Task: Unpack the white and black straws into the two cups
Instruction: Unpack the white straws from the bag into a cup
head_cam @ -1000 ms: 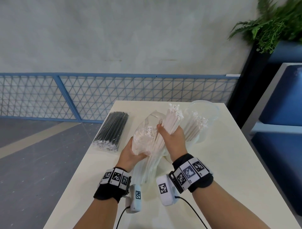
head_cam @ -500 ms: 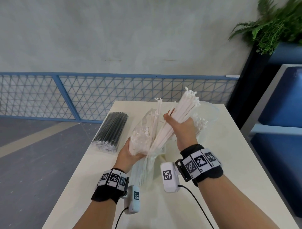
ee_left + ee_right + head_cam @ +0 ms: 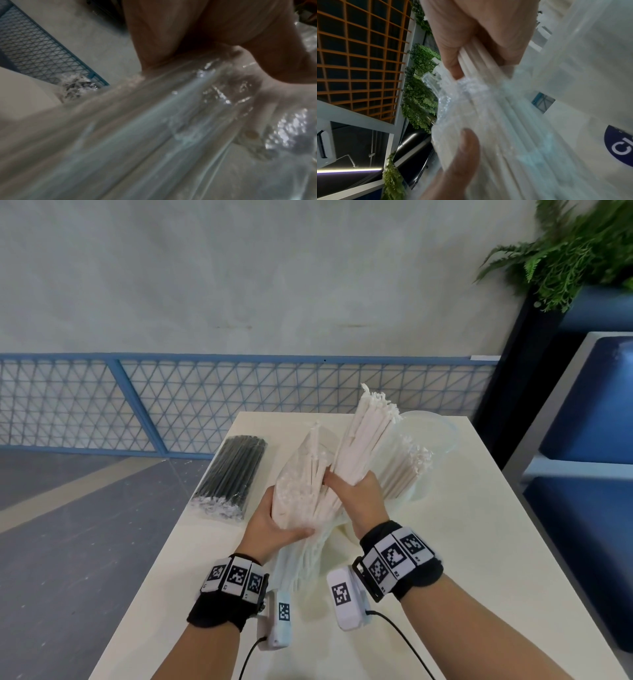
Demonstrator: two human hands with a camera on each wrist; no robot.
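The left hand (image 3: 274, 525) grips the crinkly clear plastic bag (image 3: 298, 487) of white paper straws; the right hand (image 3: 356, 494) is wrapped round a thick handful of those white straws (image 3: 370, 436), half drawn out beside the clear plastic cup (image 3: 435, 446). The sealed pack of black straws (image 3: 233, 474) lies on the cream tabletop (image 3: 479, 542), left of the cup. Loose straws could slide free and scatter, or knock the cup over.

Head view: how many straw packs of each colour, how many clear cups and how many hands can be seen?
Black straw pack: 1
White straw pack: 1
Clear cup: 1
Hands: 2, left hand and right hand, both gripping the white straw pack
Total: 5
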